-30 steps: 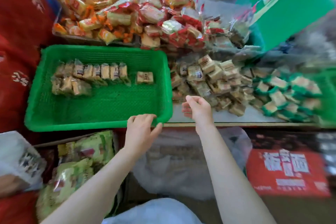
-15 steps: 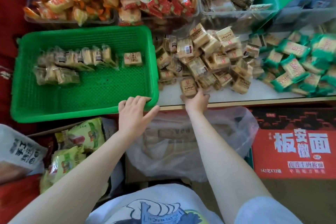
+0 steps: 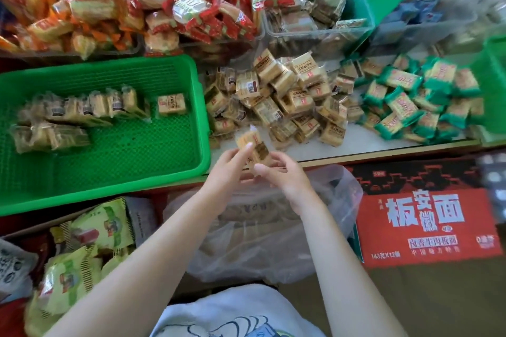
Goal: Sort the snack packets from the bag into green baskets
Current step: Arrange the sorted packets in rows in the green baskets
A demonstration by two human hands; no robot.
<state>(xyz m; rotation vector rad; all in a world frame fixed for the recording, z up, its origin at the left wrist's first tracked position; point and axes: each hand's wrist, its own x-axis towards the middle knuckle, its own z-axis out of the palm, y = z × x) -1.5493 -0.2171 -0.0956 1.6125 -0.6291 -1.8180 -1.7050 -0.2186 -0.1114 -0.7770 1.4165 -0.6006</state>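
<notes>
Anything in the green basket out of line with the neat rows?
Yes: one brown packet lies flat and alone in the green basket, right of the two rows of packets standing on edge. Nothing looks torn.

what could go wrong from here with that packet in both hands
The packet is pinched between the left hand and right hand over the counter edge; a slip would likely drop it toward the clear bag below. The loose brown pile touches the green-wrapped packets, so the kinds could get mixed. A careless drop into the basket might topple the upright row.
</notes>
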